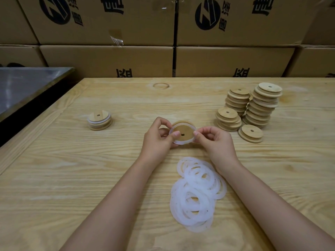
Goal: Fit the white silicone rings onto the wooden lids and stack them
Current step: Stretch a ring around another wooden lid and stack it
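Above the wooden table (108, 169), your left hand (157, 140) grips a wooden lid (183, 132) while your right hand (213, 142) pinches a white silicone ring (181, 142) around it, likely mid-fitting, with seating the ring fully and stacking on the finished pile (99, 120) still ahead.

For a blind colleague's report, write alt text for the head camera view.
Two hands work a white silicone ring onto a wooden lid above a wooden table: the left hand grips the lid, the right hand pinches the ring. Loose rings lie nearest the person, bare lid stacks stand right, a ringed stack left, cardboard boxes behind.
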The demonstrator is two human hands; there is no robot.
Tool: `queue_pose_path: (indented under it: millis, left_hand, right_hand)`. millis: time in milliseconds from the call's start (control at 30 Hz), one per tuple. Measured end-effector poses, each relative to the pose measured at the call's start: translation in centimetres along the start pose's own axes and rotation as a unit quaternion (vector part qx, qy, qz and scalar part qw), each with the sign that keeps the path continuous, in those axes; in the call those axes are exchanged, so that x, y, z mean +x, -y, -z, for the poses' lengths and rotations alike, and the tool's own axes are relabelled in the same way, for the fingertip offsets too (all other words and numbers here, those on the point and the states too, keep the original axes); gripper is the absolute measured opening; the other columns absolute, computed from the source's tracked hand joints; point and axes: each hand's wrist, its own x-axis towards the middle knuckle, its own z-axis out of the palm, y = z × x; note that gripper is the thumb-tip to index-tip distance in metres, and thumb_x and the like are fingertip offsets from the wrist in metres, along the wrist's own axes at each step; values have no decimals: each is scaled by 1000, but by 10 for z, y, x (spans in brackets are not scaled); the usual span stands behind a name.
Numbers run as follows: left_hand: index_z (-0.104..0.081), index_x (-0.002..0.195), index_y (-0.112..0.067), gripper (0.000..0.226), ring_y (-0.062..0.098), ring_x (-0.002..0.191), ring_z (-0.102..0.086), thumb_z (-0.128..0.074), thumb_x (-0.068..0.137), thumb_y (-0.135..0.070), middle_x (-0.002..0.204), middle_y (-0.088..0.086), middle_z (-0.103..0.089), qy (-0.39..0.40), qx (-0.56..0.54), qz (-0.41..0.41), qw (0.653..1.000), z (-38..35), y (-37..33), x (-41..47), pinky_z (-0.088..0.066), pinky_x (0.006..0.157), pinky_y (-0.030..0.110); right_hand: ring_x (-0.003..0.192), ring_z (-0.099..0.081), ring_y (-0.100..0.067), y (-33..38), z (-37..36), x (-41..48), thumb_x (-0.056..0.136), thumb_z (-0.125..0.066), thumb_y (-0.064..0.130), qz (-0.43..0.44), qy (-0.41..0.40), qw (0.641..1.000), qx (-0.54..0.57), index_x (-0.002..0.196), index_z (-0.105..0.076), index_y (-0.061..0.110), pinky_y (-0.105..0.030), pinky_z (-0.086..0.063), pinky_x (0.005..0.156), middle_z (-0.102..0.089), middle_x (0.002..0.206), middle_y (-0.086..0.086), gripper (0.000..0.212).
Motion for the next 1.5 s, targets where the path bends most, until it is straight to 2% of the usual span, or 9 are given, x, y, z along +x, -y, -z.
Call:
queue_pose_path:
  millis: [167, 333, 467, 600, 800, 933, 1100, 1233, 1500]
  left_hand:
    - [-57, 96, -17, 21, 14, 73, -69, -64, 85, -1, 82, 6, -71, 18, -64, 26, 997, 2, -4, 0, -57, 61, 24]
    - [-61, 90, -8, 14, 13, 71, -69, -62, 85, 5, 75, 1, -72, 31, -118, 24, 992, 5, -5, 1, -57, 59, 26]
    - [-60, 91, -9, 14, 14, 73, -70, -61, 84, 4, 76, -1, -73, 26, -142, 22, 989, 8, -5, 3, -60, 66, 32]
    - [-60, 94, -10, 14, 13, 74, -69, -61, 85, 1, 78, -1, -74, 34, -150, 23, 988, 10, -3, 3, -59, 65, 31]
    - [-57, 96, -11, 14, 13, 78, -70, -60, 86, -2, 80, 0, -74, 56, -165, 32, 984, 11, 0, 5, -59, 66, 30]
    - [-57, 96, -11, 13, 14, 79, -70, -59, 87, -1, 81, 2, -74, 60, -174, 35, 982, 11, 1, 6, -58, 65, 29]
    - [-55, 96, -12, 13, 13, 79, -70, -57, 88, -1, 81, 1, -74, 56, -189, 36, 980, 12, 1, 7, -58, 68, 29]
    - [-54, 94, -12, 14, 14, 77, -70, -55, 89, 1, 79, 1, -73, 65, -196, 28, 978, 11, 0, 7, -58, 68, 29]
    - [-55, 94, -8, 10, 17, 74, -71, -55, 88, 0, 76, 6, -73, 48, -241, 45, 968, 10, -2, 6, -57, 64, 30]
  right_hand:
    - [75, -70, -10, 2, 2, 0, 85, -69, 9, -13, 15, 1000, 23, 78, -67, 13, -16, -51, 69, -73, 73, -1, 8]
    - [79, -72, -20, 5, 5, 3, 86, -65, 5, -40, 19, 996, 77, 81, -66, 7, -31, -55, 83, -74, 75, -6, 6]
    - [70, -71, -14, 9, 1, 3, 87, -63, 2, -1, 16, 999, 28, 76, -64, 10, -23, -57, 70, -71, 69, -2, 14]
    - [71, -65, -8, 10, -2, 0, 86, -65, 3, 32, 32, 999, -13, 74, -65, 12, -17, -53, 63, -67, 78, -5, 16]
    - [76, -67, -17, 4, -3, -3, 82, -72, 13, 25, -13, 1000, 1, 74, -69, 17, -27, -57, 76, -71, 74, -1, 9]
    - [79, -66, -17, 2, -4, -5, 84, -70, 13, 30, -6, 1000, -1, 78, -69, 17, -31, -56, 80, -71, 79, -5, 7]
    - [77, -66, -8, 2, -4, -7, 83, -71, 11, 51, 36, 997, -49, 77, -68, 18, -17, -51, 72, -70, 76, 6, 10]
    - [86, -70, -19, 1, -6, -8, 88, -65, 8, 48, 41, 997, -33, 80, -65, 16, -26, -54, 80, -71, 78, 3, 11]
    - [86, -72, -16, 6, -11, -9, 91, -58, 8, 5, 41, 999, 6, 75, -56, 15, -37, -52, 89, -71, 74, 9, 18]
